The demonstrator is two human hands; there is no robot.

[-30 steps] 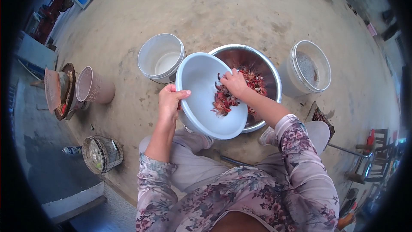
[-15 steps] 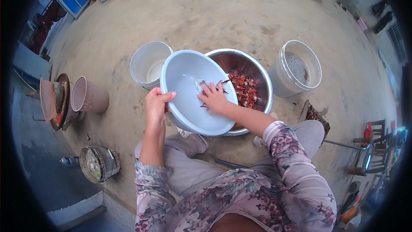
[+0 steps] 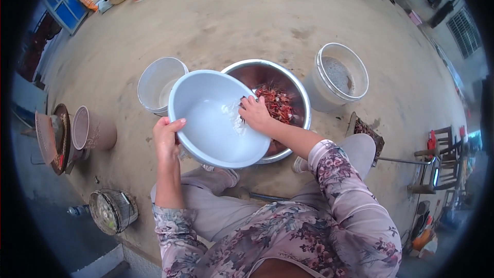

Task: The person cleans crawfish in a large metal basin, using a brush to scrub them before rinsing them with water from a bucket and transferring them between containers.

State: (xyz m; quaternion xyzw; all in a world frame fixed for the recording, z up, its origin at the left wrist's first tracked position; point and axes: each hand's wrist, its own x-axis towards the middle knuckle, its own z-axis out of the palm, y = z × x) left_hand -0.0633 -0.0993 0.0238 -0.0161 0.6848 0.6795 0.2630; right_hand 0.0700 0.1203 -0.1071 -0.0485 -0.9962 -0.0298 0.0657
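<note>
My left hand (image 3: 169, 135) grips the left rim of a light blue plastic basin (image 3: 198, 118), thumb over the edge. The basin is tilted down to the right, overlapping a steel bowl (image 3: 304, 128). A little clear water (image 3: 234, 118) shows inside it. My right hand (image 3: 256, 115) reaches inside near its far right rim, fingers bent and close together. Small dark bits show by the fingertips; what lies under them is hidden. In the steel bowl sits a heap of red, spindly pieces (image 3: 278, 104) that look like crayfish.
A white bucket (image 3: 149, 90) stands left of the basin; another bucket (image 3: 329, 90), with cloudy, foamy liquid, stands right. A long-handled dustpan (image 3: 378, 141) holding dark red scraps lies near my right knee. At left are a pinkish bin (image 3: 98, 128) and a dirty bucket (image 3: 116, 211).
The basin and both hands have shifted left in the picture, as has the whole scene. My right fingers have moved toward the basin's far rim and bent. Water now shows pooled near them.
</note>
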